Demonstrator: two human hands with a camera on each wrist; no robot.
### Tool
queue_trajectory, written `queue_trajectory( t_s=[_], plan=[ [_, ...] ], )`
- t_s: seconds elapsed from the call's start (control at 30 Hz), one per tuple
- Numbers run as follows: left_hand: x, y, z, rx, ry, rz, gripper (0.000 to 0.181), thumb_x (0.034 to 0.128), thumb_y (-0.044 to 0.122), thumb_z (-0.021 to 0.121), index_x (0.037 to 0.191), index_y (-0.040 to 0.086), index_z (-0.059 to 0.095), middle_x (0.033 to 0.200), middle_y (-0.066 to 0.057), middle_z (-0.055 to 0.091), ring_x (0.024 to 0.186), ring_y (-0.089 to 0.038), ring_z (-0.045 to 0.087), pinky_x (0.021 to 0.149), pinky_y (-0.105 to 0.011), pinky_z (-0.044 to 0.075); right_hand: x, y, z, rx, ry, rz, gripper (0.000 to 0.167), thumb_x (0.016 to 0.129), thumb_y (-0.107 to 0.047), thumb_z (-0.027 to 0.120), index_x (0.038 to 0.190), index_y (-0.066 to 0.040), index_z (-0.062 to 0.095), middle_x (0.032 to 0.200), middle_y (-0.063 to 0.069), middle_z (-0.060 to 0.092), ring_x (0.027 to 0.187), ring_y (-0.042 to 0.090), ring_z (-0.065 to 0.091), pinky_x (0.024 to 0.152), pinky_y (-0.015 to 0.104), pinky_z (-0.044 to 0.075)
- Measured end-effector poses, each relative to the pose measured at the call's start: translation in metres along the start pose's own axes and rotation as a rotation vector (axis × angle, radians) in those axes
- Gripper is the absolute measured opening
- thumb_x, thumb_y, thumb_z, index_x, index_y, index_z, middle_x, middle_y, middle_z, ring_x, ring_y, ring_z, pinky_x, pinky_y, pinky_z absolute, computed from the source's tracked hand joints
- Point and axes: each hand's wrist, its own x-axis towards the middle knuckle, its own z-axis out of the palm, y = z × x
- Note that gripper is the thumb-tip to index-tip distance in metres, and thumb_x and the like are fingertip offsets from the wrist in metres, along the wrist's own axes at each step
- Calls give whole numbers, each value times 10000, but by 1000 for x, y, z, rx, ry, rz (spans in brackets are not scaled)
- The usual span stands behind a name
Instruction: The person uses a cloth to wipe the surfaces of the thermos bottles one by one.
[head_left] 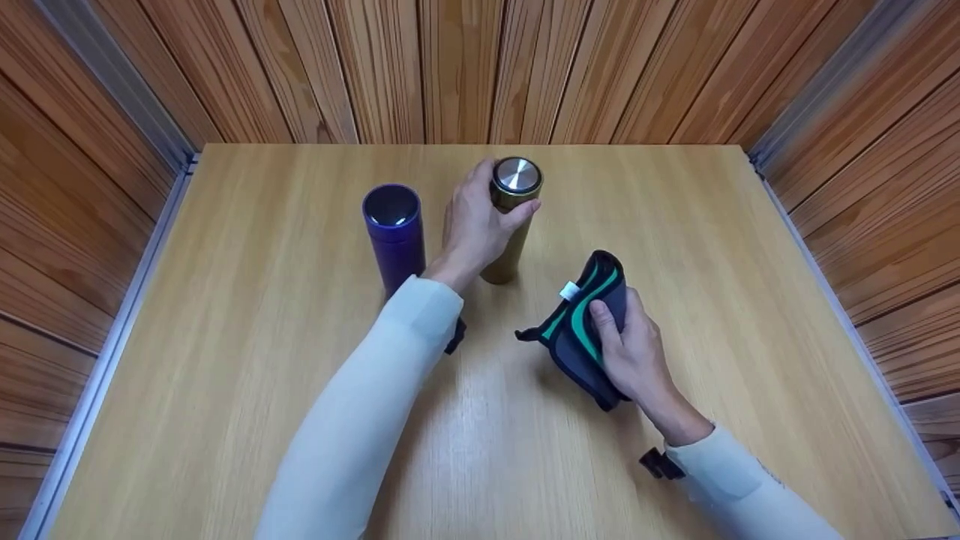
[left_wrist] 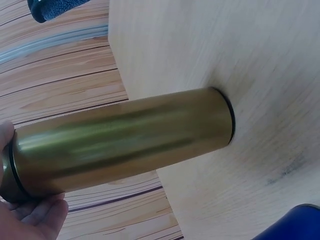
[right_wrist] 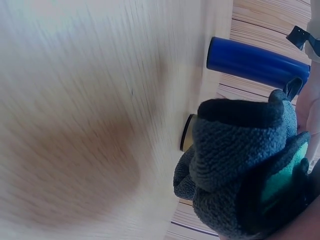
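A gold vacuum flask (head_left: 506, 257) with a shiny metal lid stands upright on the table. My left hand (head_left: 474, 225) grips it near the top, thumb and fingers around the lid end. In the left wrist view the flask (left_wrist: 120, 142) appears whole down to its dark base ring, which meets the tabletop. My right hand (head_left: 637, 349) holds a folded dark grey cloth (head_left: 574, 367) with black edging, green inner layers and a small white tag, raised over the table. The right wrist view shows the bunched cloth (right_wrist: 240, 150) covering most of the fingers.
Left of my left hand stands a purple-blue flask (head_left: 396, 244) with a dark glossy top, close to my forearm. Wood-plank walls (head_left: 457, 71) enclose the table (head_left: 262, 337) at the back and both sides. Small black wrist devices (head_left: 661, 463) sit by my cuffs.
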Motion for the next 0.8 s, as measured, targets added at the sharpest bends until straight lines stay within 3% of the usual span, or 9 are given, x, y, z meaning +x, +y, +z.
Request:
queue_trajectory(
  t_s=[0.3, 0.6, 0.8],
  plan=[
    [-11, -4, -7, -19, -42, 33, 749, 900, 394, 795, 1500, 113, 446, 1440, -50, 559, 1301, -170, 549, 1111, -352, 438, 0, 0, 0, 11, -1, -2, 355, 1096, -365, 457, 1237, -40, 481, 972, 112, 501, 926, 254, 510, 779, 362, 375],
    [-24, -7, -16, 21, -62, 80, 720, 895, 423, 793, 1475, 131, 481, 1377, -32, 577, 1250, -167, 559, 1099, -371, 449, 0, 1, 1, 18, -3, -11, 346, 1097, -350, 463, 1239, -34, 483, 962, 108, 495, 920, 249, 510, 770, 349, 374],
    [-34, -6, -20, 50, -71, 80, 721, 878, 460, 799, 1451, 142, 497, 1358, -20, 586, 1238, -160, 570, 1083, -362, 460, 1, 0, 2, 14, -1, -4, 366, 1094, -365, 465, 1247, -33, 484, 980, 127, 514, 938, 268, 520, 787, 374, 382]
  ],
)
